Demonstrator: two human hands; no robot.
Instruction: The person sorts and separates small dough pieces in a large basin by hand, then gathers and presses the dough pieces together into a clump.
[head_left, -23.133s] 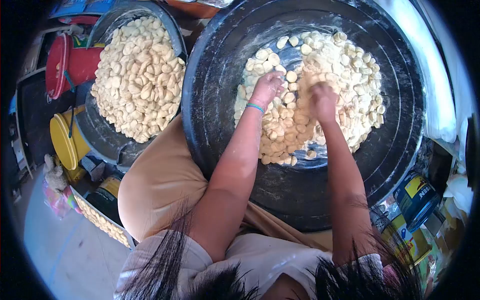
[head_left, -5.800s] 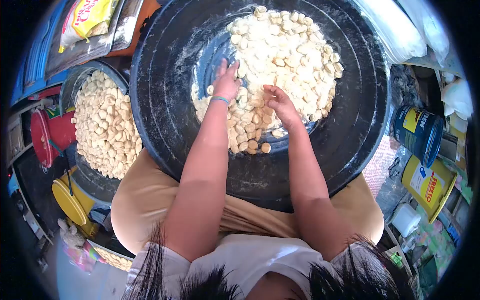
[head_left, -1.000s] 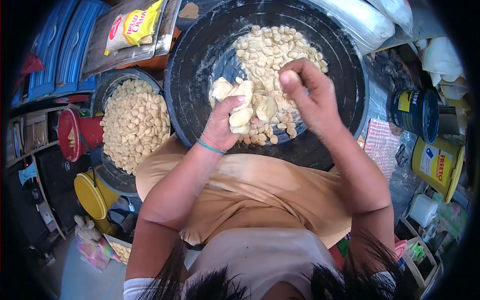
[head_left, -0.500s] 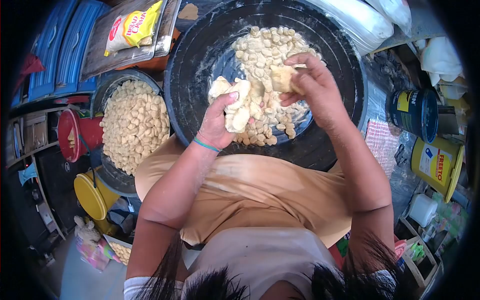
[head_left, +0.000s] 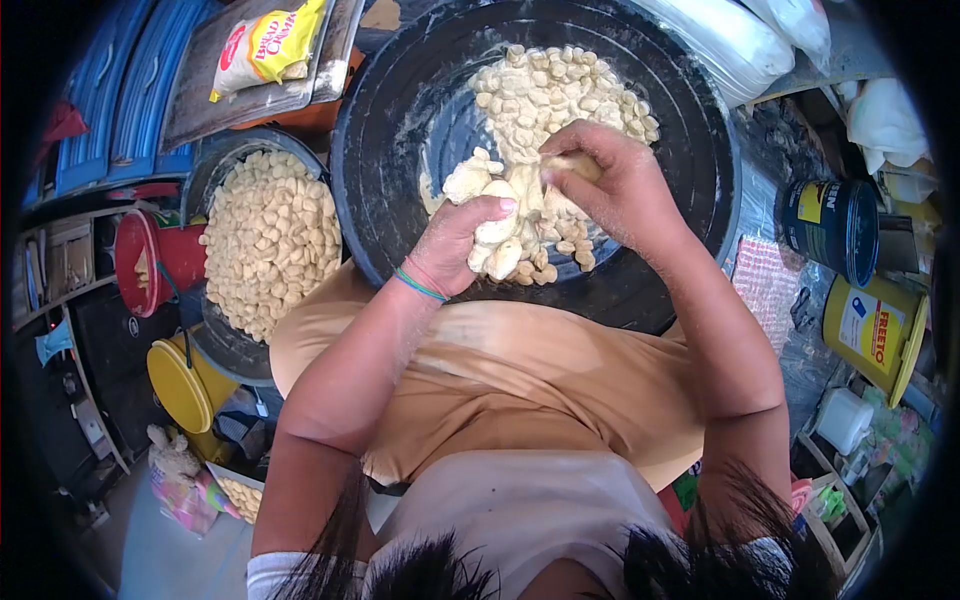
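My left hand is closed around a clump of floured dough pieces, thumb on top, over the near left part of a big black round basin. To its right, my right hand pinches a piece of dough, which its fingers partly cover. That piece is close to the clump; whether they are joined I cannot tell. Beneath both hands, many small round dough pieces lie heaped in flour in the basin.
Left of the basin is a dark tub heaped with dough pieces, beside a red bucket and a yellow bucket. A bread crumbs bag lies on trays at the upper left. A blue bucket and another yellow bucket stand at the right.
Since half a second ago my right hand has moved slightly left and its fingers have closed more around the dough piece. My left hand has shifted slightly right, still holding the clump.
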